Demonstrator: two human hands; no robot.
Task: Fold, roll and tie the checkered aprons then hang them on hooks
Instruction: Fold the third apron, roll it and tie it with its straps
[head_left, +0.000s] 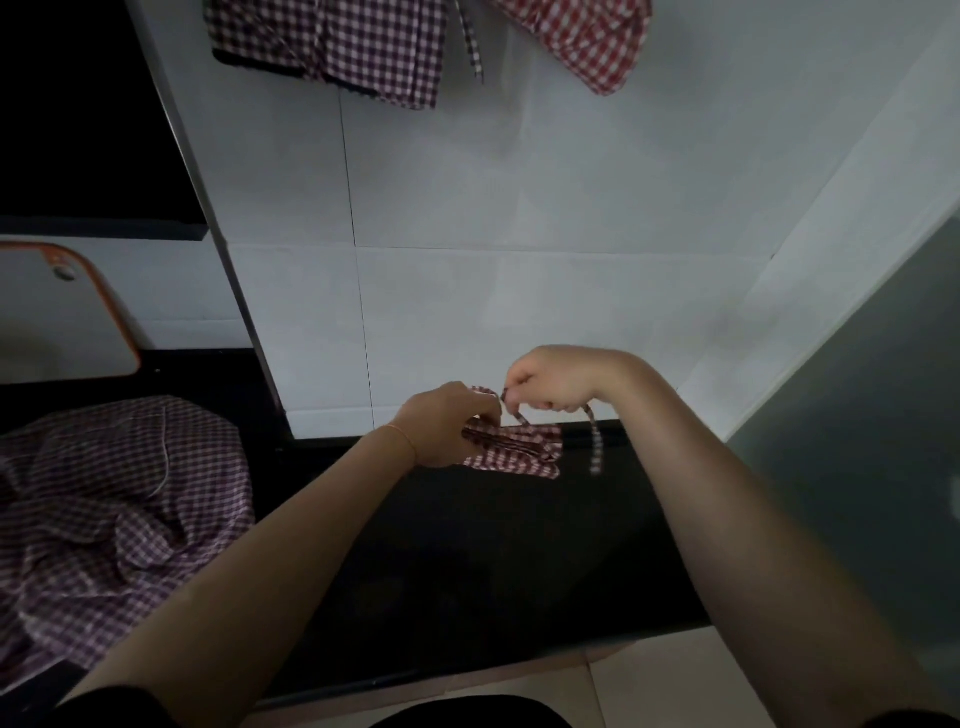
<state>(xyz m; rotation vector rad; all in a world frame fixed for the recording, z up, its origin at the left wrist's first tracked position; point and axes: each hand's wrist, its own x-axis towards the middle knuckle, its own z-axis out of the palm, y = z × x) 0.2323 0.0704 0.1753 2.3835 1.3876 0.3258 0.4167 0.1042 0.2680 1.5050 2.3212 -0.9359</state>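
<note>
A small rolled checkered apron (524, 453) lies on the black counter (467, 561) near the wall. My left hand (447, 423) grips the left end of the roll. Just above it, my right hand (545, 382) pinches the apron's strap (596, 441), which loops under the hand and hangs down to the right. Two more checkered aprons hang on the white wall at the top: a dark purple one (332, 47) and a red one (582, 36).
A heap of unfolded purple checkered aprons (114, 519) lies on the counter at the left. An orange-rimmed white board (57, 317) leans behind it. A grey panel (872, 441) stands at the right. The counter's front edge runs along the bottom, above a beige floor.
</note>
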